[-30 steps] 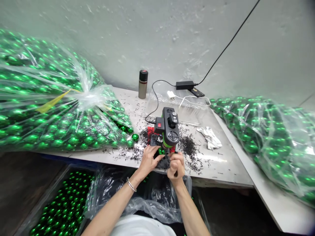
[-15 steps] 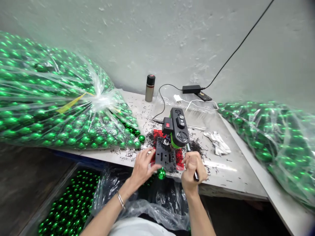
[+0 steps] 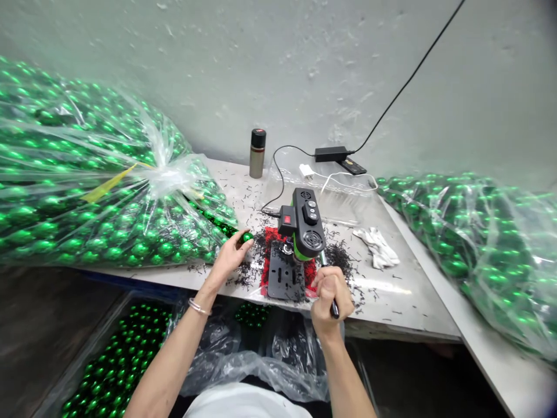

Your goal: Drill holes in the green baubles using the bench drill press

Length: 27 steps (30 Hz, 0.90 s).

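Observation:
With thumb and fingertips my left hand pinches a shiny green bauble, beside the mouth of the big bag on the left. My right hand is closed round the black-ended lever of a small black and green bench machine. The machine has a red switch and stands on a slotted black base plate. Red material shows under and around the plate. Part of the machine's underside is hidden by its head.
A clear bag of green baubles covers the left of the table; another bag lies right. Below stands a bin of baubles beside clear plastic sheeting. A bottle, power adapter, white gloves and black scraps are on the table.
My left hand has moved left and away from the base plate to the bauble by the bag and closed on it. The bauble at the table's front edge is gone from there.

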Tool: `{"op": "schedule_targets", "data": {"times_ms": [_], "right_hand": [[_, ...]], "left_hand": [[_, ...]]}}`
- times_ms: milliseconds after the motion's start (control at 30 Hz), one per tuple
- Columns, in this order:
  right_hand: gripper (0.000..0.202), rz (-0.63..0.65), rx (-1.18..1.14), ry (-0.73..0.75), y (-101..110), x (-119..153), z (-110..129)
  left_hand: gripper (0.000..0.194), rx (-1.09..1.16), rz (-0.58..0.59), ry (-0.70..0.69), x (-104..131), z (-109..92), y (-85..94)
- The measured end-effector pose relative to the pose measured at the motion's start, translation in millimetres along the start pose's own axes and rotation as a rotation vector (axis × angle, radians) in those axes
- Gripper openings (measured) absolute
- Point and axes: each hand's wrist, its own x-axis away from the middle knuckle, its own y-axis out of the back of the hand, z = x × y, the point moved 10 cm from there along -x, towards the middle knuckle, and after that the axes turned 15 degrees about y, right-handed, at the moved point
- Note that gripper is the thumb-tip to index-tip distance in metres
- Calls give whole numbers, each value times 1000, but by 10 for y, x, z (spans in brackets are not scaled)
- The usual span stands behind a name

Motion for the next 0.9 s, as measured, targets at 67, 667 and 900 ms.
{"op": "schedule_targets", "data": {"times_ms": [67, 667, 900], "right_hand": [[34, -10, -1, -4, 2, -3, -2], [34, 5, -14, -108, -9, -340, 59], [35, 37, -5, -138, -30, -470, 78]], "left_hand": [[40, 415, 155, 154, 82, 143, -119], [44, 755, 282, 428, 302, 506, -787], [45, 765, 255, 370, 287, 514, -879]]}}
